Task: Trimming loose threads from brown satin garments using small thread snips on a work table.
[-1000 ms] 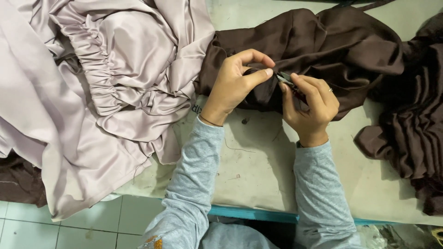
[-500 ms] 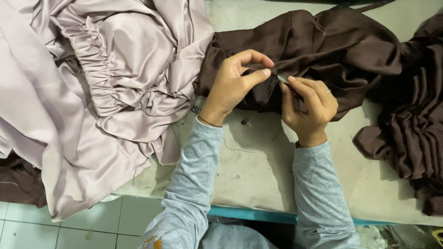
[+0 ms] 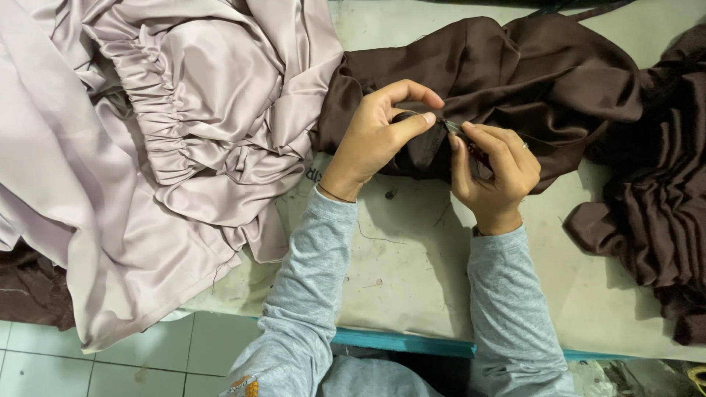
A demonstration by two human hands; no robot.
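A stained pale worktable (image 3: pixel 412 294) with a teal edge stands over white floor tiles (image 3: pixel 44 360).

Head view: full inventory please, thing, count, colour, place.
brown cloth: 1 heap, dark brown, upper middle to right edge of the table, its near fold pinched by both hands
pale cloth: 1 heap, pale lilac-grey with a gathered band, left, hanging over the table edge
dark cloth: 1 piece, brown, low at far left, partly under the pale cloth
small tool: 1, metallic tip, in the right hand's grip; kind unclear
table: 1, off-white top with loose threads, blue front edge
floor tiles: pale, lower left
sleeves: 2, light grey
left hand: 1, pinching the brown cloth
right hand: 1, holding the small tool at the fold
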